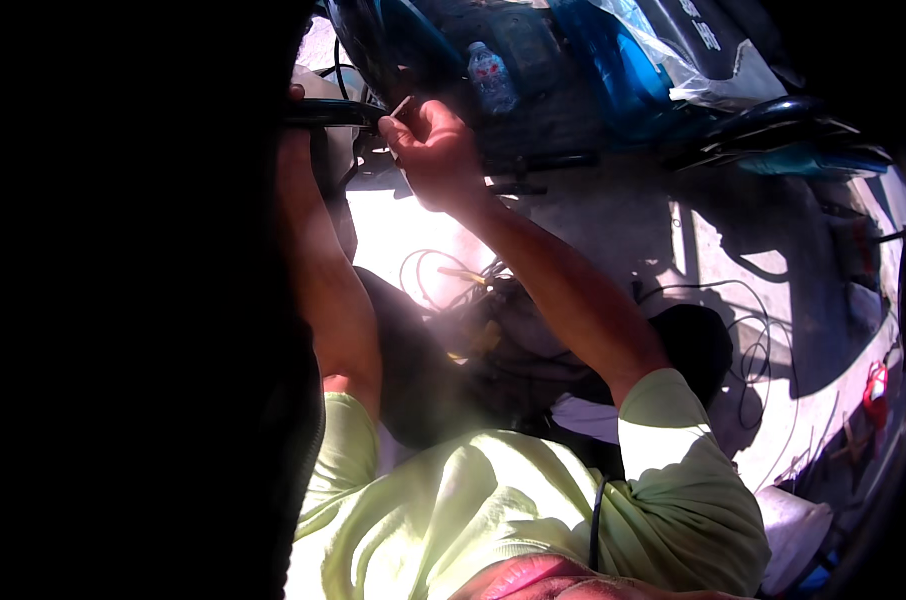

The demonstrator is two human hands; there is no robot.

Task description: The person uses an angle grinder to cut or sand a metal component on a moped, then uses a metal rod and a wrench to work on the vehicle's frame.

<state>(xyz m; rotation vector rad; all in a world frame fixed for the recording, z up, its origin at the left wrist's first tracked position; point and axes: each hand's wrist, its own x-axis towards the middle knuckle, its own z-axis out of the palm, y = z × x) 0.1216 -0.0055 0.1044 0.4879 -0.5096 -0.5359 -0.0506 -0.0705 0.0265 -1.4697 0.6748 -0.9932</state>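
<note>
My right hand (pixel 438 155) is closed in a pinch around a thin, pale stick-like piece (pixel 402 106), its exact kind too small to make out. The piece is right beside the end of a glossy black bar (pixel 333 113). Of my left hand (pixel 296 92) only a bit of finger shows above that bar, at the edge of the dark part of the picture. The rest of it is hidden, so its grip cannot be read. Behind the bar there are dark, shiny parts and a thin black cable (pixel 341 68).
A clear plastic bottle (pixel 491 78) is beyond my right hand. Blue panels (pixel 613 75) and a dark box in clear plastic wrap (pixel 698 40) are at the far right. Black cable (pixel 763 340) lies looped on the pale floor, and a red object (pixel 876 395) is at the right edge.
</note>
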